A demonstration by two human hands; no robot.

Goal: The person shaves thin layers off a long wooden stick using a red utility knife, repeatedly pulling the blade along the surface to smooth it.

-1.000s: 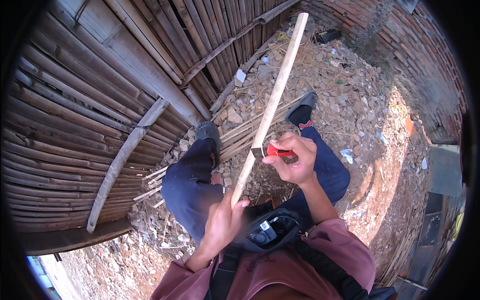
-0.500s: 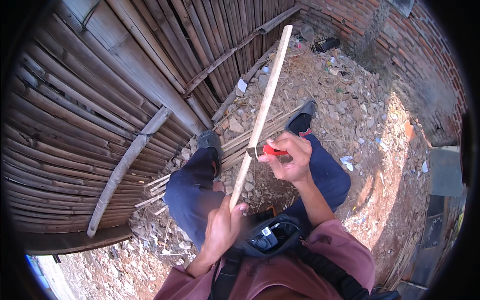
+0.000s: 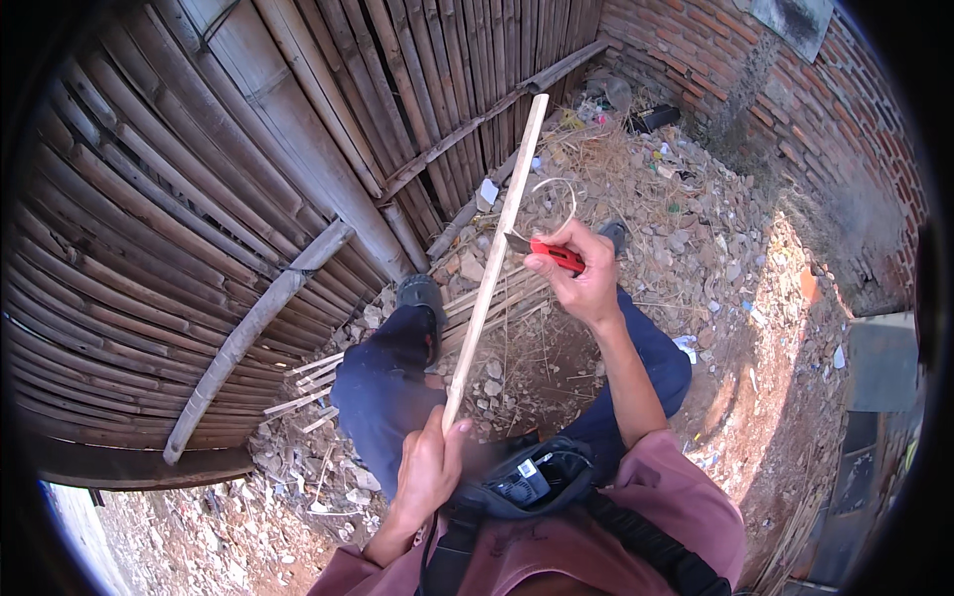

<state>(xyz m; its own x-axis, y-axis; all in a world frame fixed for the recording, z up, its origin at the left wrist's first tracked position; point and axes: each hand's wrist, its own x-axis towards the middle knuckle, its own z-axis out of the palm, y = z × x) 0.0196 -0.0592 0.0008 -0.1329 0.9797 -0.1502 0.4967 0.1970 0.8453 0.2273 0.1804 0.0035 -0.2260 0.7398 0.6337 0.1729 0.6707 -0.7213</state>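
Bamboo wall (image 3: 149,278) takes up my left side, close by my left leg, so room's tight there; brick wall (image 3: 845,129) curves round the far right. Rubble ground (image 3: 730,248) runs between them, more of it free on my right, past my right leg, than on my left. A few loose pale strips (image 3: 502,298) lie on the rubble by my left shoe (image 3: 420,296). My long pale stick (image 3: 485,288) slants up and away between both hands, far end seen against the bamboo wall; can't tell how near it really is. Left hand (image 3: 429,465) is wrapped round the stick's near end, thumb along it. Right hand (image 3: 586,278) sits just right of the stick, about midway up, fingers and thumb pinching the red-handled knife. Dark waist pouch (image 3: 578,459) gapes at my belly, just right of my left hand; inside is a dark device (image 3: 525,484) with a white label, anything deeper too shadowed to make out. Red knife (image 3: 559,256) has its blade against the stick's right edge. Thin curled shaving (image 3: 573,202) loops up above the blade and my right fingers.
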